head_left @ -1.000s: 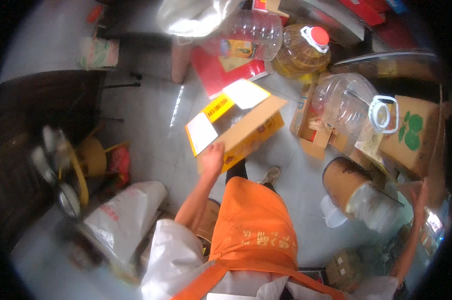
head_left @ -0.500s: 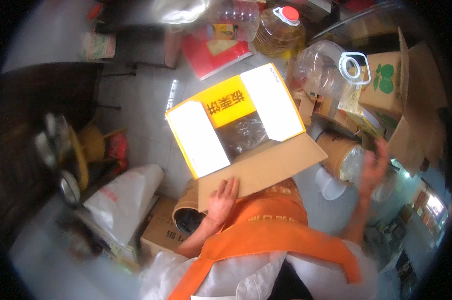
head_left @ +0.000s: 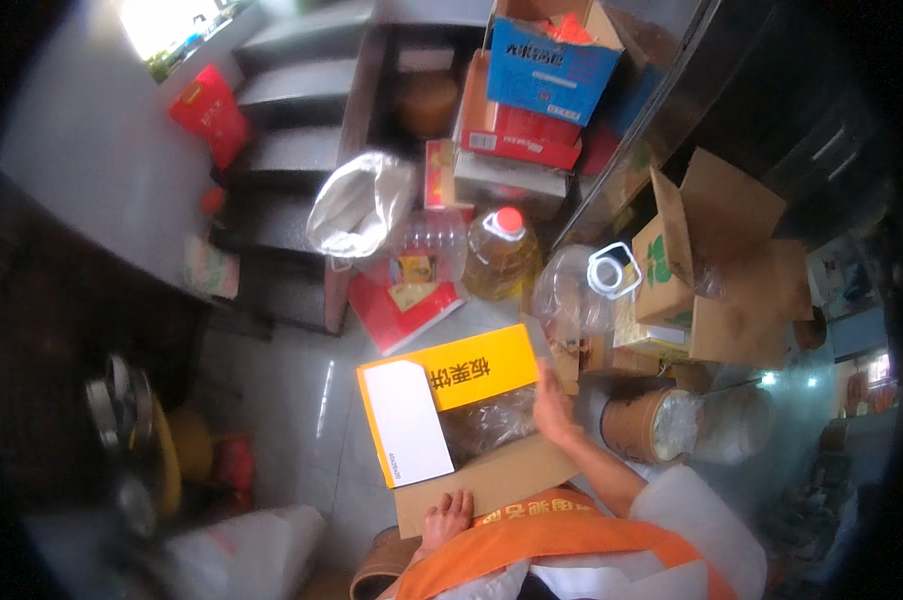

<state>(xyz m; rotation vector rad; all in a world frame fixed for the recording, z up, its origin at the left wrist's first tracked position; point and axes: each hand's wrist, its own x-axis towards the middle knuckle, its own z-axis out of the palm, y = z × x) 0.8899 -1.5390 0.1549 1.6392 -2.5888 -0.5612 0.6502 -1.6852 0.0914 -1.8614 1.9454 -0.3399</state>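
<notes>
A yellow cardboard carton (head_left: pixel 511 361) stands in front of me with its top open. Clear plastic film (head_left: pixel 499 420) shows inside. The carton's white left flap (head_left: pixel 408 430) is spread out, and its brown near flap (head_left: pixel 506 470) slopes toward my orange apron (head_left: pixel 541 520). My left hand (head_left: pixel 447 517) rests on that near flap with its fingers laid flat. Along the carton's right edge, my right hand (head_left: pixel 553 405) is held upright with fingers stretched out, touching that side. The white right flap is out of sight, at or behind my right hand.
Beyond the carton stand an oil jug with a red cap (head_left: pixel 493 262) and a clear jug with a white handle (head_left: pixel 574 290). Stacked boxes (head_left: pixel 551 75) rise behind. To the right are an open brown carton (head_left: pixel 671 260) and a drum (head_left: pixel 631 422); steps (head_left: pixel 301 80) lie far left.
My right hand has come in from the far right to the carton's right edge. The white right flap has gone from view. My view has tilted up, showing more background.
</notes>
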